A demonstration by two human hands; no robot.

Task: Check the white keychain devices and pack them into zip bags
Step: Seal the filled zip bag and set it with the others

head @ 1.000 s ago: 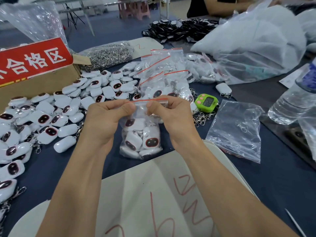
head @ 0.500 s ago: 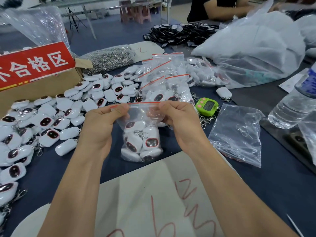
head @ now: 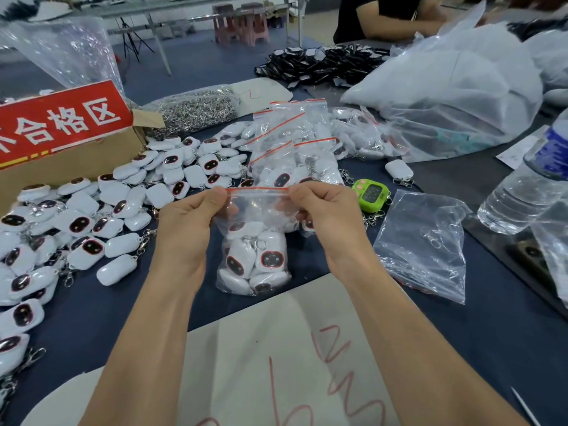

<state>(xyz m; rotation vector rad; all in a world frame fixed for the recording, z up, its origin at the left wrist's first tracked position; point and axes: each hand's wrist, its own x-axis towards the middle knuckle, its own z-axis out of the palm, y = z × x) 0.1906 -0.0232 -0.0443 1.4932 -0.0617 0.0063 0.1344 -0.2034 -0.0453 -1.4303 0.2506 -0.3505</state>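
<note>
I see the zip bag (head: 255, 216), filled with white keychain devices (head: 261, 259), hanging just above the tabletop (head: 92, 327). My left hand (head: 184, 229) and right hand (head: 322, 216) each pinch its red-striped top in a narrow grip. The seal may be closed. Loose devices (head: 81, 224) lie to the left.

Upper left of your view, a cardboard box (head: 70, 169) with a red sign (head: 61, 121), right of centre a green digital timer (head: 370, 195), right edge a water bottle (head: 522, 195), bottom a red-marked paper sheet (head: 261, 348)
</note>
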